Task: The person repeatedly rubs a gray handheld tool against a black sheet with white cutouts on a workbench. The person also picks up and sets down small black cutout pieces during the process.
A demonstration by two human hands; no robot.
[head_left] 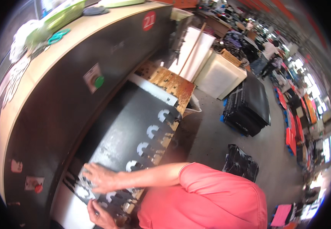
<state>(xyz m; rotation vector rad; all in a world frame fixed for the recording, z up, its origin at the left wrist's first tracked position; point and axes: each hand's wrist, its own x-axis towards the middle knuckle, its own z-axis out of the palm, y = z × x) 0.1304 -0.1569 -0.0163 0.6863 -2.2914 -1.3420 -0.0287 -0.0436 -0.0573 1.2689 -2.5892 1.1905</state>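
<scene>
My right hand [101, 178] reaches across a black sheet [115, 128] on the machine bed. Its fingers are spread and rest near a shiny, pale curved piece [83, 191] at the sheet's near end; the palm partly hides that piece. Below it, my left hand [102, 217] is beside the same piece, fingers curled but apart, with nothing visible between them. Several arch-shaped openings [142, 149] run along the sheet's right edge, with ragged black scraps around them. A pale, smooth surface [72, 208] lies at the near end of the bed.
A dark machine beam [108, 49] with a green button [99, 81] and a red button [38, 189] rises along the left. Teal scissors [58, 36] lie on its top ledge. Stacked black sheets [249, 105], pale boards [220, 74] and a black bundle [241, 162] stand on the floor to the right.
</scene>
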